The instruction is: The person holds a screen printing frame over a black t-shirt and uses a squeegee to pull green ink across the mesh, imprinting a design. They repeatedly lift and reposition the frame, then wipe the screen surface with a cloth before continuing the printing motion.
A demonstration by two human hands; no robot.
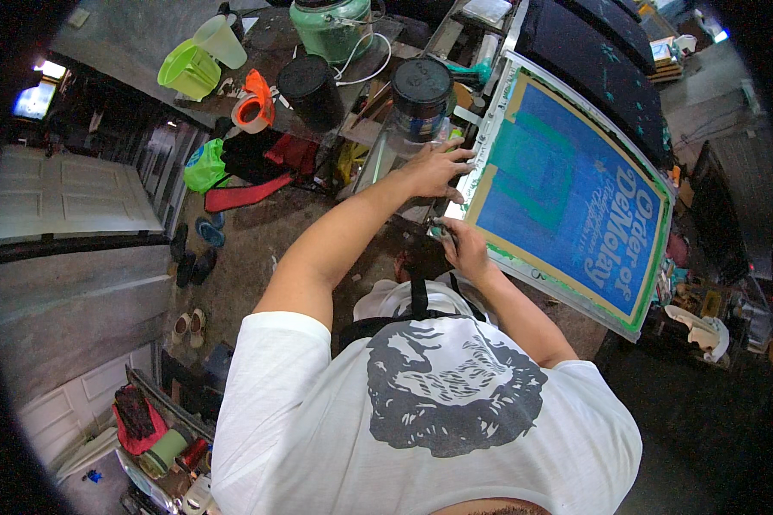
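Observation:
A screen-printing frame (586, 206) with blue mesh, tan tape round its border and pale lettering lies tilted at my right. My left hand (438, 172) rests its spread fingertips on the frame's near left edge. Just below it, my right hand (465, 246) is closed at the frame's lower left corner. Its fingers pinch something small and dark there, too hidden to name. A green block (537, 176) of coating covers part of the mesh near my left hand.
Beyond my left hand stand a dark-lidded jar (421, 90), a black tub (307, 90), a large green jar (331, 30) and an orange tape roll (249, 112). Black padded boards (588, 60) lie behind the frame. Slippers (208, 232) lie on the floor at left.

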